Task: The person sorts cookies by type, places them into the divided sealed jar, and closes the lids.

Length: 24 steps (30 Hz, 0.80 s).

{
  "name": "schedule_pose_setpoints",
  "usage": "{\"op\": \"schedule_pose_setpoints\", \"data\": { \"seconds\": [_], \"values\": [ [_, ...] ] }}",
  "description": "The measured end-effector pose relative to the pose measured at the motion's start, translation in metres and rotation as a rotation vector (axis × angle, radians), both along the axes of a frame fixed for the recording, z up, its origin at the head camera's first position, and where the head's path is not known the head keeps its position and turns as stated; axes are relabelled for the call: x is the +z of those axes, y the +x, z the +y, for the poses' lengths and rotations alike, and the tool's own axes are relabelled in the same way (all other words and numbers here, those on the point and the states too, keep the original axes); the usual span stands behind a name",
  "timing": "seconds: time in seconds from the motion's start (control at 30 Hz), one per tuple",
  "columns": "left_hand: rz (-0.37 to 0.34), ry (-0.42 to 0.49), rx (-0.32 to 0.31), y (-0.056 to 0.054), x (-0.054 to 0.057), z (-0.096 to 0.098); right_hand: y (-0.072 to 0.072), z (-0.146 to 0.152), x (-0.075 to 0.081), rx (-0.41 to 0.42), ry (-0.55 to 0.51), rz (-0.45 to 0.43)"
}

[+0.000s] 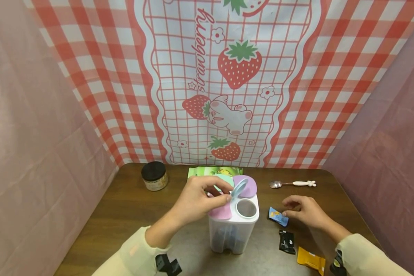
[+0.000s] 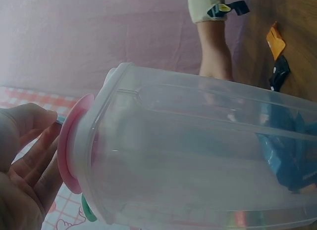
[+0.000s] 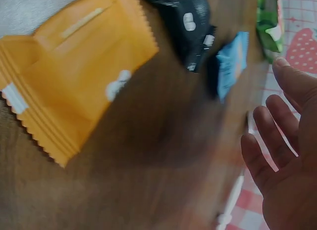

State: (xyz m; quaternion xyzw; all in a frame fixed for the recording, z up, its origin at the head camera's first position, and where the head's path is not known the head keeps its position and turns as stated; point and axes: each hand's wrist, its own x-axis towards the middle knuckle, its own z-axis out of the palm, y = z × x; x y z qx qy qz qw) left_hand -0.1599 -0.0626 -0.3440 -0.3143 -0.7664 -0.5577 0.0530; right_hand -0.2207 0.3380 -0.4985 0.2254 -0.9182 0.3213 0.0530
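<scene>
My left hand (image 1: 201,198) pinches the raised light blue lid (image 1: 239,188) of a clear container (image 1: 227,234) with a white top. Below that lid is an uncovered round opening (image 1: 246,208). The pink lid (image 1: 220,211), green lid (image 1: 225,179) and purple lid (image 1: 245,186) cover the other openings. Through the clear wall in the left wrist view, a blue packet (image 2: 285,156) shows at the bottom. My right hand (image 1: 305,210) is over the table beside a small blue packet (image 1: 278,217), its fingers spread and holding nothing in the right wrist view (image 3: 292,131).
A black packet (image 1: 287,242) and an orange packet (image 1: 311,260) lie nearer me on the right. Behind them is a spoon (image 1: 293,184) with a white handle. A black-lidded jar (image 1: 154,176) stands back left. A green bag (image 1: 207,170) lies behind the container.
</scene>
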Motion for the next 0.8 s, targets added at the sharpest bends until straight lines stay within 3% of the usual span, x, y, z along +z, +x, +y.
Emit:
{"op": "schedule_pose_setpoints", "data": {
  "seconds": [0.27,0.8],
  "values": [
    [-0.003,0.011,0.005,0.001,0.000,-0.001,-0.002,0.002,-0.019,-0.021,0.024,-0.070],
    [-0.007,0.014,0.002,0.000,-0.002,0.000,-0.006,0.000,-0.032,-0.030,0.069,-0.076]
  ]
}}
